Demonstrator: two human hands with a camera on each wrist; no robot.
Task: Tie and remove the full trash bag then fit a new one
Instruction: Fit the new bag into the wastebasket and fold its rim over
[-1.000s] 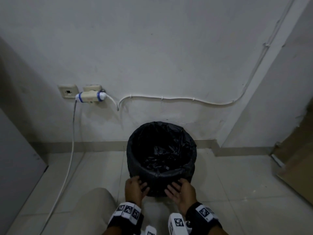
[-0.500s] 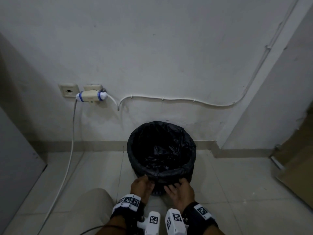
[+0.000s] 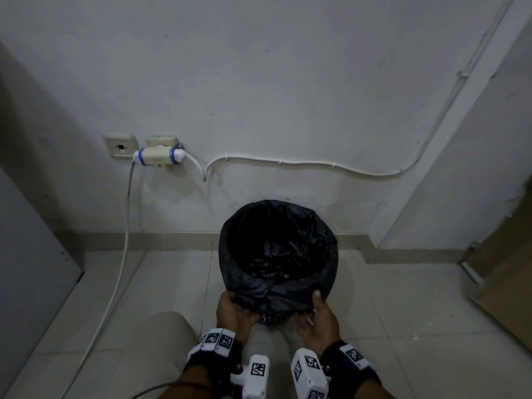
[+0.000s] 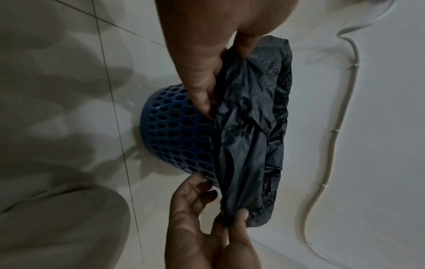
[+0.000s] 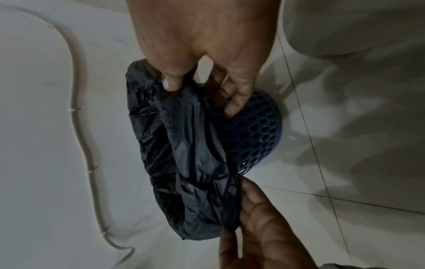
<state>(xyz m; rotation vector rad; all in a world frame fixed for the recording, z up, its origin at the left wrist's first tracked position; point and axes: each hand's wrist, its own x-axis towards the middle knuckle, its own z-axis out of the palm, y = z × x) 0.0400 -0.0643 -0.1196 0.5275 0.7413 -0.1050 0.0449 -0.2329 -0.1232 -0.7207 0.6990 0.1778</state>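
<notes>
A person crouches over a small round blue plastic waste bin [image 4: 174, 131] with a perforated wall, standing on pale floor tiles [image 3: 403, 326]; the bin serves as the landmark here.

Nearest the viewer, on the bin's near side, both hands hold the folded-over cuff of the crinkled black plastic trash bag [image 3: 276, 254] that lines the bin. The left hand [image 3: 234, 312] sits at the near-left of the rim, its thumb and fingers curled tight round a bunch of the black film. The right hand [image 3: 315, 321] sits at the near-right of the rim, thumb pressed on top of the cuff and fingers tucked under its hem, pinching it.

The two grips lie about evenly apart either side of the bin's nearest point, neither hand clearly closer. Between them the cuff runs as a band along the rim, left to right. The rest of the bag lies beyond and above the hands, its open mouth facing up. The cuff wraps the bin's upper wall; the blue holes show bare below it. To free the bag, the hem would likely need peeling upward and inward over the rim, away from the hands. What the bag holds is too dark to tell.

Beyond the bin, a white wall [image 3: 288, 96] carries a clipped white cable [image 3: 316, 164]. Up and to the bin's left, a plug adaptor [image 3: 157, 155] sits in a socket.
</notes>
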